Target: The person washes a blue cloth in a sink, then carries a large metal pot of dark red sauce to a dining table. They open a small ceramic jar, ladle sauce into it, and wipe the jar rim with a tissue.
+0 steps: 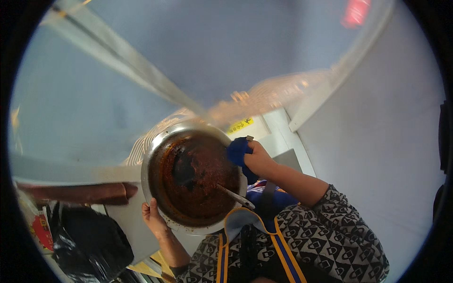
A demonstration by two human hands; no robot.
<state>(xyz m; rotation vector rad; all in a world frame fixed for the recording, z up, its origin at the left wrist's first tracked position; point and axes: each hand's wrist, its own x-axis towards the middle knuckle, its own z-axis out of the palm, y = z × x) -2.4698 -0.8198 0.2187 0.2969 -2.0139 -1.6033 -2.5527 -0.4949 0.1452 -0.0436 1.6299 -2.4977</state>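
Observation:
A wide metal basin [145, 177] is held in front of my body, with a dark reddish-brown, oily sauce [203, 169] in it. My left hand [154, 218] grips the rim at the lower left, thumb on the upper side. At the upper right of the rim, my right hand [260, 159] clutches a bunched blue cloth [238, 151] against the basin. A metal spoon or ladle [238, 198] leans over the near right rim, its lower end hidden in the sauce.
A large blue-grey glass-like panel [230, 42] with a pale frame bar [148, 78] stretches ahead. Beyond the basin is a yellow sticker [241, 125] bearing writing. A black plastic bag [92, 240] is at lower left, below a brown object [78, 192]. A pale wall [368, 141] rises at right.

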